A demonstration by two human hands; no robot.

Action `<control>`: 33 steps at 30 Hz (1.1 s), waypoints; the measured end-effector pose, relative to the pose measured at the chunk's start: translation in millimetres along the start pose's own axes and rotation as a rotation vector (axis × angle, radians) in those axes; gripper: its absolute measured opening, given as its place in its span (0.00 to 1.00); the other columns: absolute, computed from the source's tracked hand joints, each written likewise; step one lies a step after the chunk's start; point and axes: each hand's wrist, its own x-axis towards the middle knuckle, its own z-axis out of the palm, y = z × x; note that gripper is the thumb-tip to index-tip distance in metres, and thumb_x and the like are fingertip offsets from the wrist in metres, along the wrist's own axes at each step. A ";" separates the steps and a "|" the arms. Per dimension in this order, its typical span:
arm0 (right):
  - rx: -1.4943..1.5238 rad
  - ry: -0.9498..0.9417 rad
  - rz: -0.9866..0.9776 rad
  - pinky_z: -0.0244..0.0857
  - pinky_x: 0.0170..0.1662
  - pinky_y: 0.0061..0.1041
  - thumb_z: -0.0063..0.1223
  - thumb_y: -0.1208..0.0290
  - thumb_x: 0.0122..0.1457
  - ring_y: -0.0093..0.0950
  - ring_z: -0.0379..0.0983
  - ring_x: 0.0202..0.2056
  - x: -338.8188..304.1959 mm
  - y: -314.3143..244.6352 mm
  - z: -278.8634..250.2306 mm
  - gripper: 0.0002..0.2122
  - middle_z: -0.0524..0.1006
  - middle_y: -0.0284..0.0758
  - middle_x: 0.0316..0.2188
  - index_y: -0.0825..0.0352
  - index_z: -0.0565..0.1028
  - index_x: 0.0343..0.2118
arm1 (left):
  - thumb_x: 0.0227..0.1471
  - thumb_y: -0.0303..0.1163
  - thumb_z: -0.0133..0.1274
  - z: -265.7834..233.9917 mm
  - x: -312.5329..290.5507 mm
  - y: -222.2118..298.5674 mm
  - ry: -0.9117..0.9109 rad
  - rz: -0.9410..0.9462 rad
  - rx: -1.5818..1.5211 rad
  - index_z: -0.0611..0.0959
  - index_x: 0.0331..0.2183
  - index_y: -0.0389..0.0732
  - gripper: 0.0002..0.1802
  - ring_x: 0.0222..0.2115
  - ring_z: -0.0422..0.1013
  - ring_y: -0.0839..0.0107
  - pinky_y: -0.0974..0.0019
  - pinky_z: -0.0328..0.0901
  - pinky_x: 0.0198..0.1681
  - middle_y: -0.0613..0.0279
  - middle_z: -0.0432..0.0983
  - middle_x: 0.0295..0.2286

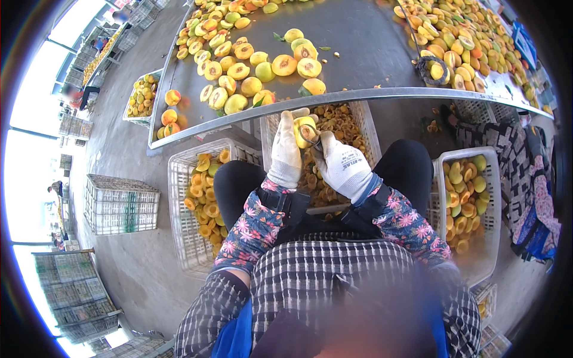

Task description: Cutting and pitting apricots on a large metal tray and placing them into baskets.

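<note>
My left hand (285, 149), in a white glove, holds a yellow peach half (302, 131) just in front of the table's near edge. My right hand (345, 164), gloved too, grips a thin curved metal pitting tool (311, 142) with its loop against the cut face of the peach. Most of the tool's handle is hidden in the fingers. Under both hands, between my knees, stands a white crate (374, 128) of brown-orange pits and scraps (343, 119).
Halved peaches (239, 70) lie on the metal table (352, 53), with a larger heap (459, 42) at far right. Crates of peach halves flank me at left (179, 203) and right (490, 209). Another person's patterned legs (498, 140) are at right. A closed-sided crate stack (122, 203) stands left.
</note>
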 end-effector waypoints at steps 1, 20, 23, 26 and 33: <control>-0.043 -0.015 0.004 0.65 0.27 0.42 0.51 0.70 0.56 0.48 0.73 0.25 -0.8 0.7 1.1 0.13 0.74 0.49 0.23 0.68 0.62 0.39 | 0.63 0.53 0.33 0.3 -0.3 -0.4 0.029 0.005 0.028 0.74 0.45 0.35 0.30 0.34 0.73 0.72 0.70 0.68 0.40 0.56 0.77 0.35; 0.096 -0.149 0.123 0.67 0.33 0.42 0.50 0.68 0.56 0.49 0.74 0.30 1.5 1.0 4.3 0.15 0.75 0.51 0.25 0.71 0.64 0.41 | 0.63 0.54 0.28 -2.5 -2.4 -0.5 0.041 0.148 0.310 0.75 0.41 0.34 0.33 0.33 0.73 0.72 0.72 0.68 0.39 0.55 0.77 0.31; -0.037 -0.163 0.085 0.67 0.33 0.42 0.50 0.67 0.56 0.49 0.74 0.30 2.2 2.3 2.0 0.15 0.75 0.52 0.25 0.71 0.63 0.41 | 0.62 0.57 0.32 1.8 -1.4 4.7 0.028 0.103 0.262 0.77 0.38 0.34 0.33 0.27 0.71 0.76 0.75 0.67 0.32 0.58 0.77 0.28; -0.019 -0.212 0.103 0.67 0.33 0.42 0.50 0.67 0.56 0.48 0.74 0.30 1.2 -0.2 1.1 0.14 0.75 0.51 0.25 0.70 0.63 0.40 | 0.62 0.57 0.31 -3.8 -0.9 5.7 0.036 0.039 0.299 0.77 0.37 0.34 0.34 0.26 0.71 0.76 0.75 0.67 0.30 0.59 0.77 0.27; 0.037 -0.179 0.153 0.66 0.30 0.43 0.51 0.69 0.55 0.49 0.73 0.28 0.6 -0.5 7.2 0.14 0.74 0.50 0.22 0.70 0.61 0.39 | 0.62 0.57 0.31 -0.7 0.3 0.9 0.098 0.087 0.291 0.78 0.35 0.34 0.34 0.24 0.70 0.76 0.75 0.66 0.28 0.59 0.76 0.25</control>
